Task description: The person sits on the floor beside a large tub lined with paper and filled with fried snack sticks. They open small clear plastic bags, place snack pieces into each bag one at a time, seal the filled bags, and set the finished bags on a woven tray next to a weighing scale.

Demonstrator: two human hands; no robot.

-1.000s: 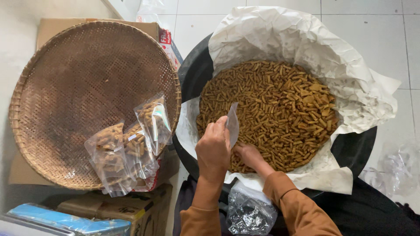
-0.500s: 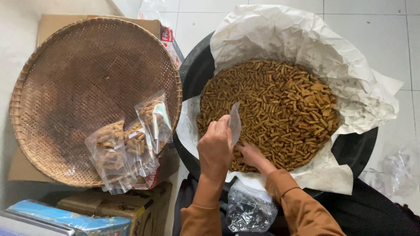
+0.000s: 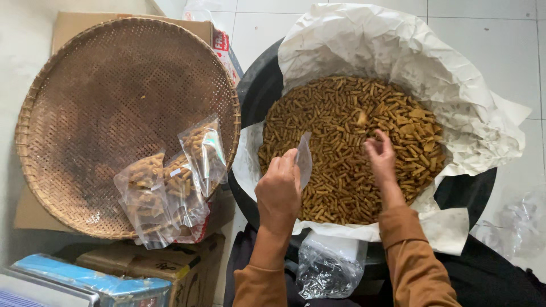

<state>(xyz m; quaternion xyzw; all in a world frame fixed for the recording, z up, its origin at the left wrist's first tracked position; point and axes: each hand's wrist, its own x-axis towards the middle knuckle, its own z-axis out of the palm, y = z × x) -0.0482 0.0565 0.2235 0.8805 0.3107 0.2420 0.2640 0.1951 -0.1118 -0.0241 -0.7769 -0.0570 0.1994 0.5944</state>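
A big black basin (image 3: 259, 91) lined with crumpled white paper (image 3: 398, 45) holds a heap of short brown snack sticks (image 3: 341, 119). My left hand (image 3: 278, 190) pinches a small clear plastic bag (image 3: 304, 159) upright over the heap's near left side. My right hand (image 3: 380, 156) rests on the sticks at the middle right, fingers curled down into them; whether it holds any is hidden. Three filled clear bags (image 3: 170, 182) lie on the near right rim of a round woven tray (image 3: 102, 91) to the left.
The woven tray sits on cardboard boxes (image 3: 170, 267). A bundle of clear bags (image 3: 327, 273) lies in my lap below the basin. A blue-wrapped pack (image 3: 91, 281) is at the bottom left. More crumpled plastic (image 3: 517, 227) lies on the tiled floor at right.
My right hand has moved from beside the bag, near my left hand, outward to the right and farther into the heap. My left hand and the bag stay in place.
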